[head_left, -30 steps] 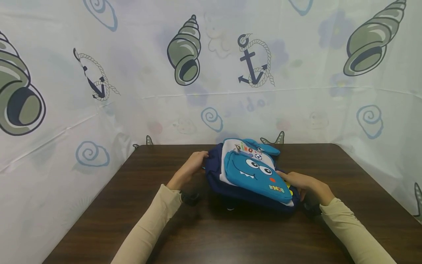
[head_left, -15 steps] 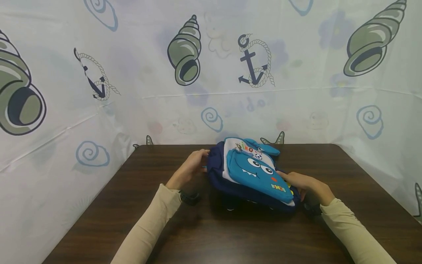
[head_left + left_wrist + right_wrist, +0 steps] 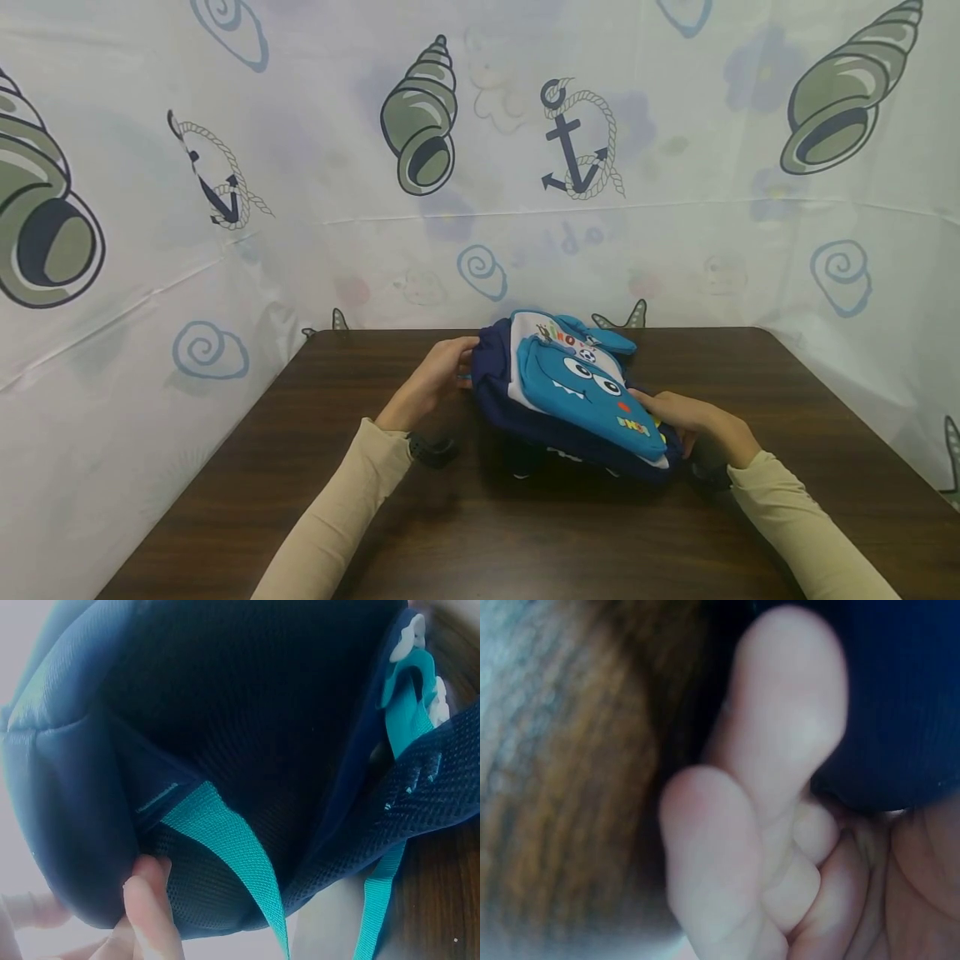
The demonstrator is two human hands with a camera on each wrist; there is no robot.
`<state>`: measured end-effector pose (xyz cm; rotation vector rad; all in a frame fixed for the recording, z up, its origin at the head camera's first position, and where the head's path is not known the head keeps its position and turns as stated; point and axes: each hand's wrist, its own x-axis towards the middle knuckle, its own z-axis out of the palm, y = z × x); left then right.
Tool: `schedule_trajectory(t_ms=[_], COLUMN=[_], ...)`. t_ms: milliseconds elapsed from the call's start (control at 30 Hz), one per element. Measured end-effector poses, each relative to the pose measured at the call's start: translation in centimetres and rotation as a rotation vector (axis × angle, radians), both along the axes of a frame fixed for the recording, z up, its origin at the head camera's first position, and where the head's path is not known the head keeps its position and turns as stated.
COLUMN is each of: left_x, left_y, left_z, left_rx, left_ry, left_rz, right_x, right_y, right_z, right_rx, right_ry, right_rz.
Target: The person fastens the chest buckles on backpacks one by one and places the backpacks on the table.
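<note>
A child's backpack [image 3: 577, 387] in navy, white and blue, with a cartoon monster face on its front pocket, lies tilted on the table, its left side raised. My left hand [image 3: 437, 375] pinches its left edge; the left wrist view shows the fingers [image 3: 152, 907] at the dark padded edge. Teal webbing straps [image 3: 232, 844] and a mesh shoulder strap [image 3: 405, 787] hang from the underside. At the bag's lower right side my right hand [image 3: 693, 417] grips it, thumb on the front. In the right wrist view, curled fingers [image 3: 780, 712] lie against the navy fabric.
The dark brown wooden table [image 3: 480, 550] carries the bag near its far edge. Behind and beside it hangs a white curtain [image 3: 315, 167] printed with shells and anchors. A dark band [image 3: 433, 450] sits on the left wrist.
The backpack's left side has shifted slightly right and up, with my left hand following it. More of the underside's white hardware shows below the bag. My right hand stays in place.
</note>
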<state>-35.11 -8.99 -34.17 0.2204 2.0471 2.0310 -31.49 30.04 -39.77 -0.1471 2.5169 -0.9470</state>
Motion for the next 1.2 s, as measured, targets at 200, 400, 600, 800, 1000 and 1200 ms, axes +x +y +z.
schedule_trajectory(t_ms=[200, 400, 600, 800, 1000, 1200], left_x=[0.0, 0.2, 0.2, 0.5, 0.7, 1.1], left_y=[-0.1, -0.3, -0.3, -0.1, -0.1, 0.3], left_z=[0.2, 0.5, 0.6, 0.8, 0.9, 1.4], left_rx=[0.001, -0.003, -0.009, -0.015, -0.033, -0.122], left_ry=[0.013, 0.026, 0.023, 0.013, 0.01, 0.034], left_rz=[0.002, -0.006, 0.004, -0.028, -0.082, -0.153], right_x=[0.1, 0.1, 0.0, -0.1, -0.2, -0.1], right_y=[-0.2, -0.5, -0.5, -0.2, 0.0, 0.1], right_z=[0.2, 0.4, 0.5, 0.1, -0.2, 0.0], right_rx=[0.008, 0.014, 0.017, -0.007, -0.021, -0.012], right_ry=[-0.001, -0.001, -0.007, -0.034, -0.036, -0.025], right_rz=[-0.006, -0.009, -0.009, -0.009, -0.015, -0.01])
